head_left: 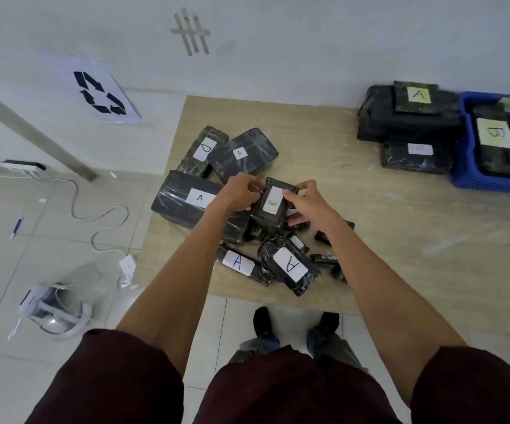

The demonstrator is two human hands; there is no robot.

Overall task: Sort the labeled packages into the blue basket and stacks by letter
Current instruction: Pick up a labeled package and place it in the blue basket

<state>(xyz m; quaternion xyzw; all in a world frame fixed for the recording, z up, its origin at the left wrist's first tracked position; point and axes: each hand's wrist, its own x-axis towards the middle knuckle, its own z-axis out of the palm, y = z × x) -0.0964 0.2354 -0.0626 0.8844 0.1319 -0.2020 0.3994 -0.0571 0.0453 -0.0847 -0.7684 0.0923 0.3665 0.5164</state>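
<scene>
Both hands clamp a small dark package [273, 206] just above the pile [192, 206]: the left hand [238, 192] pinches its upper left corner, while the right hand [307, 206] curls round its right edge, with some fingers hidden beneath. Its white label appears to read B, turned sideways. The forearms cover part of the pile, and several small parcels under the held package are too buried to read. The labels that show include a D parcel [204, 148] at the far side and four marked A. At far right the blue basket [468, 175] is cut off by the frame edge. A B parcel [495, 133] lies inside it, and a second label behind that is blurred. Just beside the basket's left wall, the A stack [406, 117] stands against the room wall. The label on its lower front parcel is too faint to make out. The pile occupies the left part of a wooden board [385, 224], and bare board lies open between the pile and the basket.
</scene>
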